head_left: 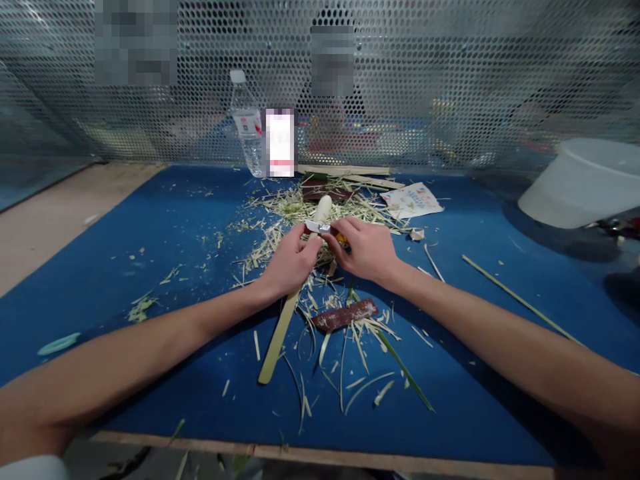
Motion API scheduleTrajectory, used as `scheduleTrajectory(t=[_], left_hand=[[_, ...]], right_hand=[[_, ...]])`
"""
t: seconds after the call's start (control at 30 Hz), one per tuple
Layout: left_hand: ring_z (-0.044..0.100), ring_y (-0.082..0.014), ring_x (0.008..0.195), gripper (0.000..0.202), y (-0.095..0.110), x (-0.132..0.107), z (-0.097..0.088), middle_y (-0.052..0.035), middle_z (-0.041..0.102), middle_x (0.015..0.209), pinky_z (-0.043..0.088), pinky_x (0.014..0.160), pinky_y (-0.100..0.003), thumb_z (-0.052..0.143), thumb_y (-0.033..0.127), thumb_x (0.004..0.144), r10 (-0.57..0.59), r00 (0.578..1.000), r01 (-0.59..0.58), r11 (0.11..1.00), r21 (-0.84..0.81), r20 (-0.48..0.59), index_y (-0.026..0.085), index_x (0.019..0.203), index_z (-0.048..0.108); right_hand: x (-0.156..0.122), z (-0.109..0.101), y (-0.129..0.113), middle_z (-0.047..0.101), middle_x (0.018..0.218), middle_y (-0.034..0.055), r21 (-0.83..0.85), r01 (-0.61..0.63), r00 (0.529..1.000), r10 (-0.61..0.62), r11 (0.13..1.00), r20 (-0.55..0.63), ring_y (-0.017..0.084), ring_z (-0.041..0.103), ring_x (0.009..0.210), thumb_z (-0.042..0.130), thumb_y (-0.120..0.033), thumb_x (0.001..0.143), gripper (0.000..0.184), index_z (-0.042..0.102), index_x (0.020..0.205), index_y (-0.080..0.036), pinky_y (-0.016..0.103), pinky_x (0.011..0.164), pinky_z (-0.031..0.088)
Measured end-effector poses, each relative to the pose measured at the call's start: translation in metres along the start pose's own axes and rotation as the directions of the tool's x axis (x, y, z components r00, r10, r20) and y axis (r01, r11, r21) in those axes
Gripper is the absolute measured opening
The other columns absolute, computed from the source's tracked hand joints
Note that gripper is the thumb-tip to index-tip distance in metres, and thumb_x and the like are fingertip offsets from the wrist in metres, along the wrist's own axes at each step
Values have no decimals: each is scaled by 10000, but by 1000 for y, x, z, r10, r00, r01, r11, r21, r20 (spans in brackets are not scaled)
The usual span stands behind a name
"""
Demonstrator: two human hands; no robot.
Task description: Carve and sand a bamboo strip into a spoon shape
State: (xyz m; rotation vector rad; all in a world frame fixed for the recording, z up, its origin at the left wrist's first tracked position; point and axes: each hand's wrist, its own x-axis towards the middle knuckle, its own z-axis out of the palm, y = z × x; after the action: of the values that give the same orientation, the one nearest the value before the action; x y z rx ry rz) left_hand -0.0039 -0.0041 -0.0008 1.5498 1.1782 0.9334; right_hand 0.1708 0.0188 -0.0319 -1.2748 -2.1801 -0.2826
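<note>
My left hand is closed, fingertips at the left end of a small shiny silver piece. A pale bamboo strip with a blunt end runs from the near mat up under this hand. Beyond the silver piece, a rounded whitish end sticks up, seemingly in line with the strip. My right hand pinches the right end of the silver piece, which lies across the strip. A bit of something yellow shows beneath its fingers; what it is stays hidden.
Pale shavings cover the blue mat's middle. A dark red-brown block lies nearer me. Farther off stand a water bottle and a lit phone, with a paper packet, a white bucket and perforated metal panel.
</note>
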Motion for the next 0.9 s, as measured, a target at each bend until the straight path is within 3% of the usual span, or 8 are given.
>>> scheduleTrajectory(t=[0.5, 0.9], left_hand=[[351, -77, 367, 68, 0, 0, -1, 99, 431, 430, 274, 414, -225, 502, 221, 929, 2, 1000, -2, 1000, -20, 9, 189, 980, 534], [352, -79, 379, 185, -2, 1, -2, 102, 448, 442, 292, 430, -231, 505, 206, 913, -9, 1000, 9, 999, -37, 11, 156, 1089, 536]], right_hand=[[0, -3, 1, 740, 951, 76, 59, 22, 999, -24, 998, 35, 172, 622, 692, 357, -506, 1014, 423, 645, 1010, -196, 303, 576, 265], [-1, -2, 4, 744, 957, 62, 98, 64, 993, -73, 993, 89, 170, 623, 686, 362, -485, 1017, 401, 637, 1045, -194, 312, 580, 283]])
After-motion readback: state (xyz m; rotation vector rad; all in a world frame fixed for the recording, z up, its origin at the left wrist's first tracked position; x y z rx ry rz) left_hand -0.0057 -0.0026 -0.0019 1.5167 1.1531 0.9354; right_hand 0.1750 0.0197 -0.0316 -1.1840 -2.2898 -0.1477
